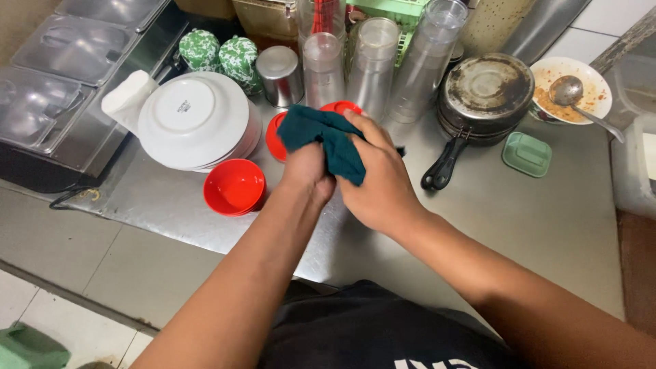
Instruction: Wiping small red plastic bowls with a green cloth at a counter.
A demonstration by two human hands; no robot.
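Both my hands are together over the steel counter, gripping a dark teal cloth. My left hand is closed under the cloth, which drapes over it. My right hand presses on the cloth from the right, fingers wrapped around it. Just behind the cloth sits a stack of red bowls, partly hidden by it. A second stack of small red bowls stands to the left of my left wrist.
A stack of white plates lies upside down at left. Clear plastic tumblers and a steel cup stand behind. Stacked black-handled pans, a green lid and a dirty plate with spoon sit at right.
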